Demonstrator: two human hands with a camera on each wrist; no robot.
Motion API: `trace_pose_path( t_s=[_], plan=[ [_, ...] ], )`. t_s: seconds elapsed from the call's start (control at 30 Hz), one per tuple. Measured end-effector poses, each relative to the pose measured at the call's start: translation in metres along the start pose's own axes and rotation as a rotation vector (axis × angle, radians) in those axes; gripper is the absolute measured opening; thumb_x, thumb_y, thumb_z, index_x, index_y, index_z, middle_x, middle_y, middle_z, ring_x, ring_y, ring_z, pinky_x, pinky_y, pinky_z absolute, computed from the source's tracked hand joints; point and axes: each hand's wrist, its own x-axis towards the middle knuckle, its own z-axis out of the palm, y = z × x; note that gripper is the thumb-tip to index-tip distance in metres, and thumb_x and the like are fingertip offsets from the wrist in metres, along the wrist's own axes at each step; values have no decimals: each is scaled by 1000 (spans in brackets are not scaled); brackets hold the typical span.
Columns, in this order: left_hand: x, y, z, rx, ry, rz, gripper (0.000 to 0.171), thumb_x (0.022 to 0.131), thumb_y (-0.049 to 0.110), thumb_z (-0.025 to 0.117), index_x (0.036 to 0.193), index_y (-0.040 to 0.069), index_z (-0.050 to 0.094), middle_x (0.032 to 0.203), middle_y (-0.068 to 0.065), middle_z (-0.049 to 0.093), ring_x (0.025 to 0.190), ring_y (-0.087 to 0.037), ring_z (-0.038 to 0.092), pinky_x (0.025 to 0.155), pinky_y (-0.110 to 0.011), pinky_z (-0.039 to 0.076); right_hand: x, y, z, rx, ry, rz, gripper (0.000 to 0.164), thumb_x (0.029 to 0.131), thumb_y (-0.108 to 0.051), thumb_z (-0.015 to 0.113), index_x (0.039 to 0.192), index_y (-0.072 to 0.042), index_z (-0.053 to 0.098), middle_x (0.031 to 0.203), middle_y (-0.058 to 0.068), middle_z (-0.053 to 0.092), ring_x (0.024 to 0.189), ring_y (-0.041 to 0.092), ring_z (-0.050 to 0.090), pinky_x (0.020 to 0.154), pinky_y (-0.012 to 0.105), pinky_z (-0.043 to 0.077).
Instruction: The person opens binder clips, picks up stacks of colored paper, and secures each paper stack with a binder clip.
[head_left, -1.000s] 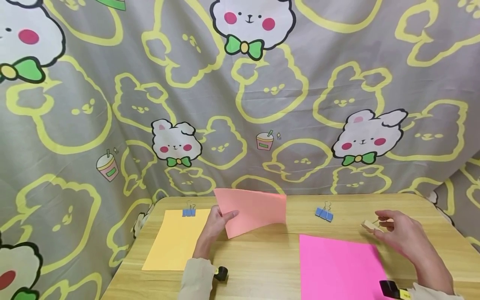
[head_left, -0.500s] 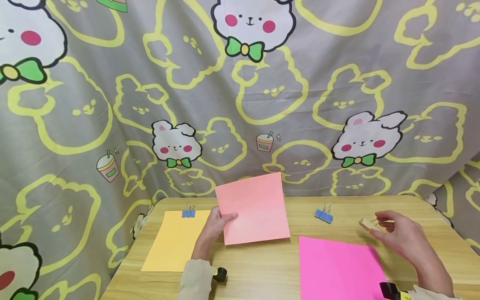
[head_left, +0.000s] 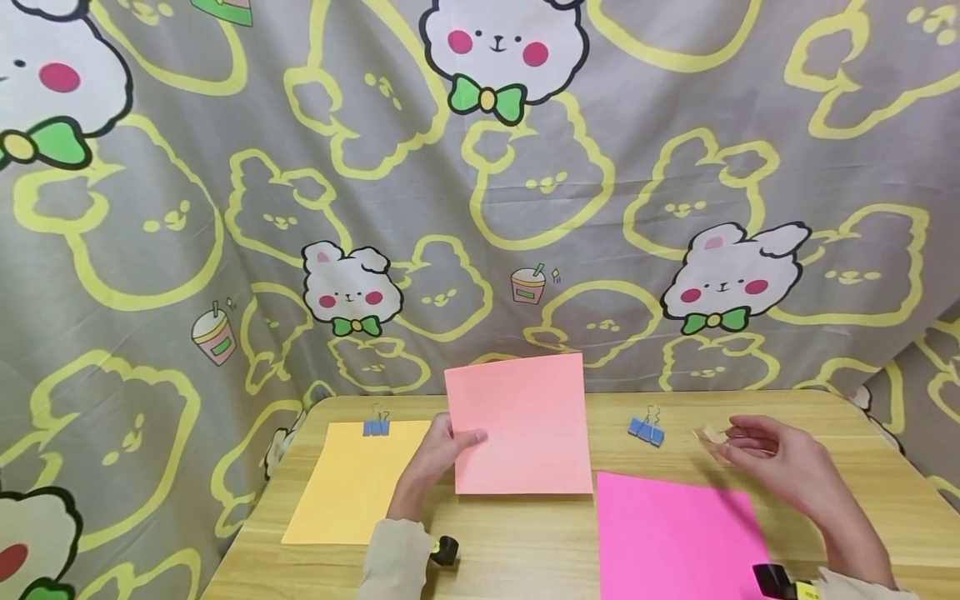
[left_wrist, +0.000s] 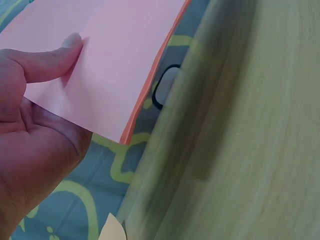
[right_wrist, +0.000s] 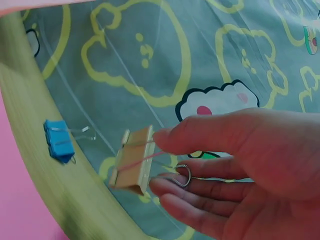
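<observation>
While L hand (head_left: 437, 450) pinched pink paper (head_left: 528, 429) at 9 o'clock, R hand (head_left: 780, 457), clamped on tan clip (right_wrist: 132, 162), prob. needed even squeeze.

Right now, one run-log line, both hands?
left hand: grips pink rectangular paper; right hand: pinches cream metal binder clip; lone blue metal binder clip: on wooden table; magenta paper sheet: flat on table

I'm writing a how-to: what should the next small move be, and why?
Probably bring the right hand, with its cream binder clip, across to the top edge of the pink paper. The left hand holds that paper raised, the clip is gripped by its handles but apart from the paper, and the yellow paper has a blue clip at its top edge.
</observation>
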Motion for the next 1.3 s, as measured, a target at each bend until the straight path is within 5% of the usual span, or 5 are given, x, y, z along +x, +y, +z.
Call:
trace_pose_path(
  t_s=[0.3,0.47,1.3],
  plan=[
    [1,3,7,28,5,-10,26,98,-1,64,120,-13,61,102,-15,72,85,-16,69,75,-31,57,1,-13,9,342,-47,2,55,93,-13,78,134,15,54,109,-3,75,92,-4,69,76,19,56],
    [2,2,12,25,-20,-17,24,98,0,64,119,-12,61,101,-13,72,85,-16,68,76,-31,57,3,-21,15,421,-108,-14,48,97,-12,73,133,13,54,114,2,75,97,-1,70,80,20,56],
    [6,8,35,-30,-68,-31,23,98,-1,64,118,-12,60,99,-14,73,82,-18,71,70,-34,60,3,-37,28,526,-216,-26,47,99,-16,70,134,12,53,116,11,74,103,10,72,84,26,57]
  ],
)
